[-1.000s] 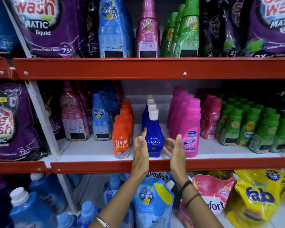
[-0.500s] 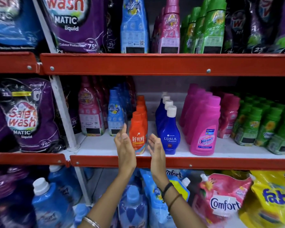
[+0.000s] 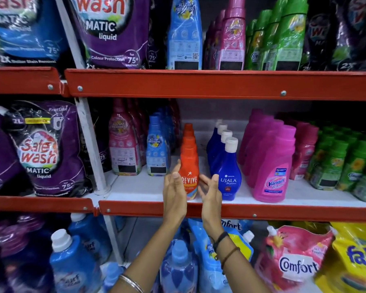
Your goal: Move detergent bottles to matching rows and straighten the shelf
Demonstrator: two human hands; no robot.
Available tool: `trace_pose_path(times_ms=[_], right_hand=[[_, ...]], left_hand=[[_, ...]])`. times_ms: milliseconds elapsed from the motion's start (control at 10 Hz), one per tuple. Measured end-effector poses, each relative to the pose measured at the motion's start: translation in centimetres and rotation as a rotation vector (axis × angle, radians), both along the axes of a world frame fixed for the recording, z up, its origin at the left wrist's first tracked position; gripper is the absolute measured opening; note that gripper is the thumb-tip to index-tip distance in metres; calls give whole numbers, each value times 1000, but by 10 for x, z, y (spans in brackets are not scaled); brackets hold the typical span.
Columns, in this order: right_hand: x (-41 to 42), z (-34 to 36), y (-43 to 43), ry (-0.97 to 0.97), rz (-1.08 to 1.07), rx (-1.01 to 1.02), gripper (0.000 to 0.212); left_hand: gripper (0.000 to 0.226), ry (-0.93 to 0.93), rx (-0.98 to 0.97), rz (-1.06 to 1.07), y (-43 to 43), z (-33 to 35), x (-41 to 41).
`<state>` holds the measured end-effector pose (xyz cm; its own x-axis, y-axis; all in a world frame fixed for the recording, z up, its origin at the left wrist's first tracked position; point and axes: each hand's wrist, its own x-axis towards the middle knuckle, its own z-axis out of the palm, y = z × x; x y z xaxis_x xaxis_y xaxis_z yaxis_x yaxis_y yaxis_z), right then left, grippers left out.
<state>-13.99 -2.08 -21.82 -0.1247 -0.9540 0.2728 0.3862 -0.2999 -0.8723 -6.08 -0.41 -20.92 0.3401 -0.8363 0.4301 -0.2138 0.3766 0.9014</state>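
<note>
On the middle shelf (image 3: 262,212) a row of orange Revive bottles (image 3: 189,163) runs front to back. My left hand (image 3: 174,193) lies flat against the left side of the front orange bottle. My right hand (image 3: 210,191) hovers with fingers apart at its right side, between it and the row of blue Ujala bottles (image 3: 228,172). Neither hand grips a bottle. Right of the blue row stand a row of pink Vanish bottles (image 3: 273,166), smaller pink bottles (image 3: 303,153) and green bottles (image 3: 336,166).
Left of the orange row stand blue (image 3: 156,149) and pink softener bottles (image 3: 123,144), then purple Safe Wash pouches (image 3: 44,149) past a white upright (image 3: 89,140). The top shelf holds pouches and bottles. Below lie blue bottles, a Comfort pouch (image 3: 294,256) and a yellow Fab pouch (image 3: 355,256).
Both hands have shifted left from either side of the front blue Ujala bottle to either side of the front orange Revive bottle. The camera has turned left with them.
</note>
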Motion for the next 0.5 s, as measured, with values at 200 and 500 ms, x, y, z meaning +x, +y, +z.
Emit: trace_pose_path(times_ms=[200, 500], right_hand=[[0, 2, 1, 4, -5, 24, 66], [-32, -9, 43, 69, -97, -72, 35]], left_hand=[[89, -20, 8, -8, 1, -1, 2], [59, -260, -232, 109, 19, 24, -6]])
